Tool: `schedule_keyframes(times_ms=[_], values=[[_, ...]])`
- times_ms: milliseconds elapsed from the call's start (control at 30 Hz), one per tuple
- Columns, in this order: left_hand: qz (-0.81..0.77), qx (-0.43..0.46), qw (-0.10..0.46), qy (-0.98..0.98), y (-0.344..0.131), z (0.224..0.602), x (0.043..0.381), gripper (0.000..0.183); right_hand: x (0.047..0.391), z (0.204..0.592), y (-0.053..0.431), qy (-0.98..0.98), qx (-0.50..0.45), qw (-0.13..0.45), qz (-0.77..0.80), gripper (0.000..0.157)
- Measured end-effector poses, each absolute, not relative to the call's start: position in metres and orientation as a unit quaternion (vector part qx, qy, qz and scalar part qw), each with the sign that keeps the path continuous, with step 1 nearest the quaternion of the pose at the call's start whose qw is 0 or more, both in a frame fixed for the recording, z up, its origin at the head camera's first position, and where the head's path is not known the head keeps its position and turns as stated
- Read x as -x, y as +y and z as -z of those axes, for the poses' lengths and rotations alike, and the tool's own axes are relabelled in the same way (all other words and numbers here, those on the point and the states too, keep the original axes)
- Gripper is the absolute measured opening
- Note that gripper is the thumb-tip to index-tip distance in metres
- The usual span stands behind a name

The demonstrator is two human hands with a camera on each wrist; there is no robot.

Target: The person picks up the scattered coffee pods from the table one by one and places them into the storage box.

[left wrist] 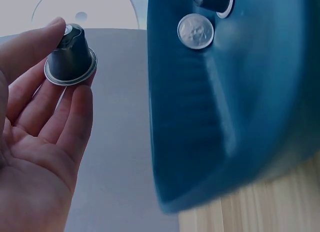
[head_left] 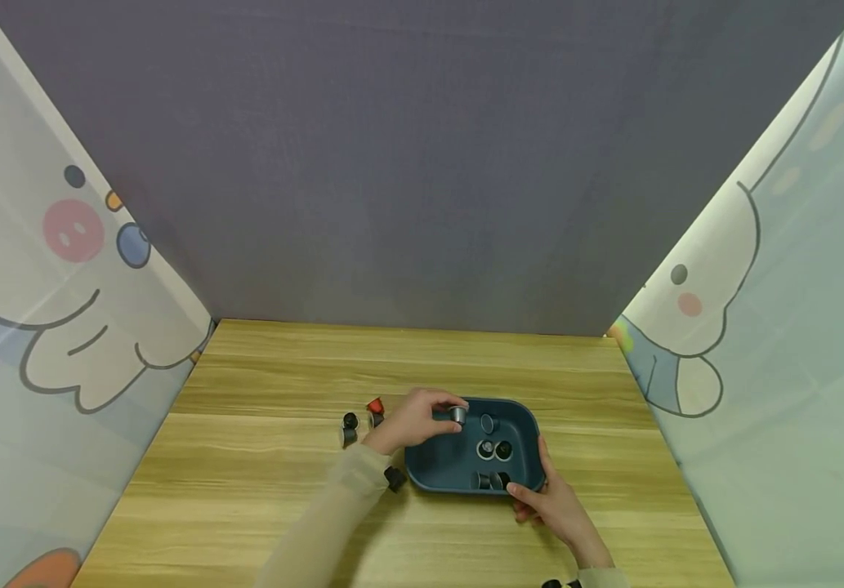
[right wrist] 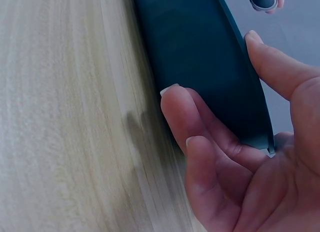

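Pinched between the thumb and fingers of my left hand [head_left: 416, 419] is a dark coffee capsule [left wrist: 72, 59], its flanged rim facing down in the left wrist view. In the head view this capsule is over the left back part of a dark blue tray [head_left: 432, 472]. My right hand [head_left: 557, 508] grips the tray at its near right corner, thumb at the rim and fingers [right wrist: 182, 111] against the outer wall. Several capsules lie in the tray, among them a silver-lidded capsule [left wrist: 195, 31] and a tipped capsule [head_left: 489, 423].
On the wooden table [head_left: 245, 490], left of the tray, are a red capsule [head_left: 375, 405] and several dark capsules [head_left: 349, 437], partly behind my left hand. A grey panel [head_left: 407, 163] rises at the back. Patterned side walls [head_left: 782, 392] flank the table.
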State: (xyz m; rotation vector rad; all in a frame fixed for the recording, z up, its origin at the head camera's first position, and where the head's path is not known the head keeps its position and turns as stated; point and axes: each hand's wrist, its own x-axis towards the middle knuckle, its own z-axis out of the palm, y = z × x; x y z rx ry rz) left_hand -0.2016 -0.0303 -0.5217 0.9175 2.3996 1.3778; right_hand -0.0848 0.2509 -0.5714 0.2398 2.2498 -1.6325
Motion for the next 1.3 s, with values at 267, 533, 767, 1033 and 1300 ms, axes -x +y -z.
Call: schedule_keyframes(times_ms=[267,533,767,1033,1300], values=[[-0.479,-0.323,0.122,0.807,-0.014,0.525,0.206,0.036,0.084,0.571,0.250,0.804,-0.091,0.170,0.563,0.109],[-0.474,-0.331,0.131,0.805,-0.003,0.531,0.212,0.035,0.084,0.572,0.251,0.801,-0.091,0.171,0.567,0.108],[-0.459,-0.325,0.146,0.814,0.003,0.532,0.218,0.036,0.084,0.574,0.253,0.806,-0.090,0.170,0.560,0.107],[-0.440,-0.333,0.165,0.818,0.013,0.533,0.223,0.036,0.084,0.571,0.252,0.803,-0.083,0.174,0.564,0.108],[-0.432,-0.330,0.170,0.822,0.018,0.543,0.231,0.035,0.086,0.574,0.251,0.809,-0.086,0.171,0.556,0.108]])
